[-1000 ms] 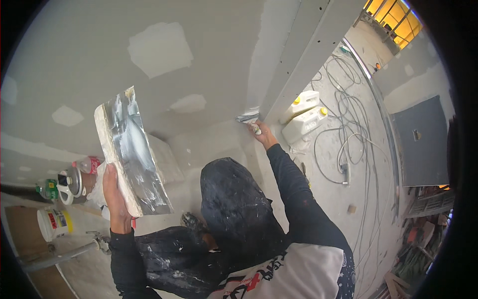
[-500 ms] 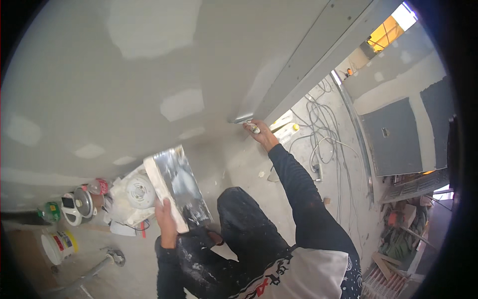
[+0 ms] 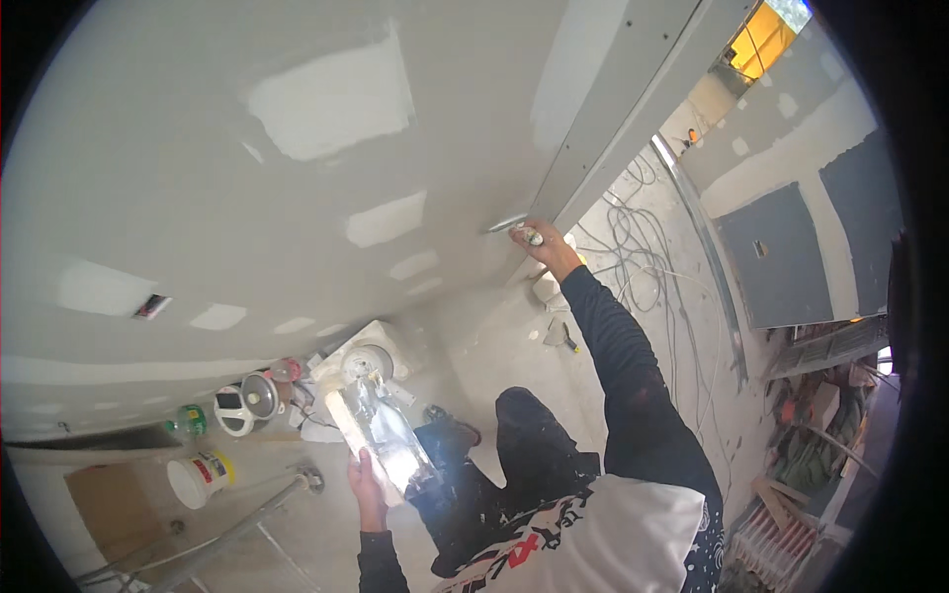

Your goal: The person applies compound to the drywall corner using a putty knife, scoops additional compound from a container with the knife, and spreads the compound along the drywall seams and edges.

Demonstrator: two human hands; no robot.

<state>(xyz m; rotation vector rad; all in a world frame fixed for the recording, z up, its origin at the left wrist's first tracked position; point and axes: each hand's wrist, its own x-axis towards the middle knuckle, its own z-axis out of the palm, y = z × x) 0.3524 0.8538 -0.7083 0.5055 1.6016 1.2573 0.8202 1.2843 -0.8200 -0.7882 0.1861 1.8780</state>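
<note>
My right hand (image 3: 550, 249), arm stretched forward, is closed round the handle of a drywall knife (image 3: 507, 224). The knife's metal blade lies against the grey plasterboard wall (image 3: 465, 119), low and close to its right-hand edge. Lower down, my left hand (image 3: 370, 491) grips the side of a long metal mud pan (image 3: 381, 427), held tilted above my left leg. Whitish compound coats the pan's edge and smears its shiny metal face, which reflects a bright light. Pale patches of compound (image 3: 336, 94) dot the wall.
A white bucket (image 3: 200, 479), a green bottle (image 3: 190, 420), a round-lidded container (image 3: 260, 395) and a dusty white box (image 3: 364, 346) stand along the wall's foot. Cables (image 3: 643, 247) coil on the floor at right, with a scraper (image 3: 563, 336) nearer. A metal pole (image 3: 247, 519) lies lower left.
My right hand and the knife have shifted right and slightly up, toward the wall's edge. The mud pan and left hand have moved right and down. The whole view has shifted too.
</note>
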